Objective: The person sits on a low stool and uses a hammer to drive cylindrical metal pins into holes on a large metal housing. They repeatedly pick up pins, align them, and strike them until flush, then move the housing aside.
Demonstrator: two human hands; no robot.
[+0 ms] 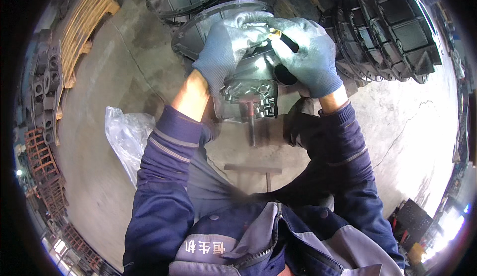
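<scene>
Both my hands wear blue-grey gloves and meet at the top middle, above a dark round casting. My left hand is closed, its fingers bent toward the right one; whatever it holds is hidden by the glove and glare. My right hand pinches a small shiny yellow piece between thumb and fingers. Below them on the floor stands a dark tray with many short metal cylinders. A hammer lies over the tray, its handle pointing toward me.
Dark ribbed castings stand in a row at the right and back. At the left are a clear plastic bag, a wooden pallet and rusty metal grids. A T-shaped metal bar lies between my legs.
</scene>
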